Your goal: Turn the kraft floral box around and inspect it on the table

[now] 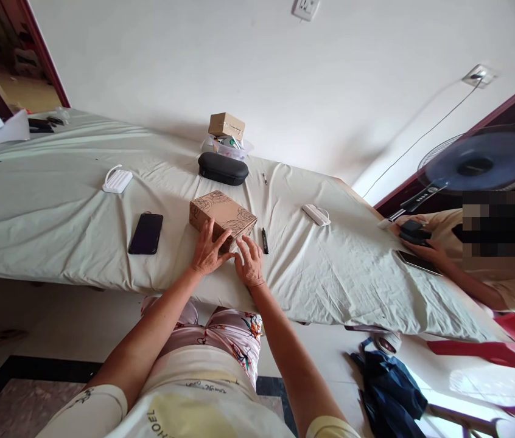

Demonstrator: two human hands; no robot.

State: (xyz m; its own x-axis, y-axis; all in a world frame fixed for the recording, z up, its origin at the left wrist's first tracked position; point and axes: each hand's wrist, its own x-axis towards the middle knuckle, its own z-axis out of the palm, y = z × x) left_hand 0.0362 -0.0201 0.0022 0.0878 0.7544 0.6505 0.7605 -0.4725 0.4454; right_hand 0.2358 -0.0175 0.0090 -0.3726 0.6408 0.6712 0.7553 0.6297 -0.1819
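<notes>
A brown cardboard box with dark rose line drawings lies closed on the cloth in front of me. My left hand rests against its near side, fingers spread, with the fingertips touching the box. At the box's near right corner is my right hand, its fingers apart and slightly bent. Both thumbs come close together low at the front of the box; what they touch there is hidden. Just right of the box lies a black marker pen. A dark smartphone lies to the left.
Behind the box sit a black zip case, a clear plastic tub and a small carton. White power banks lie to either side. At right, a co-worker's hands hold a dark object near a fan. The pale green tablecloth is wrinkled.
</notes>
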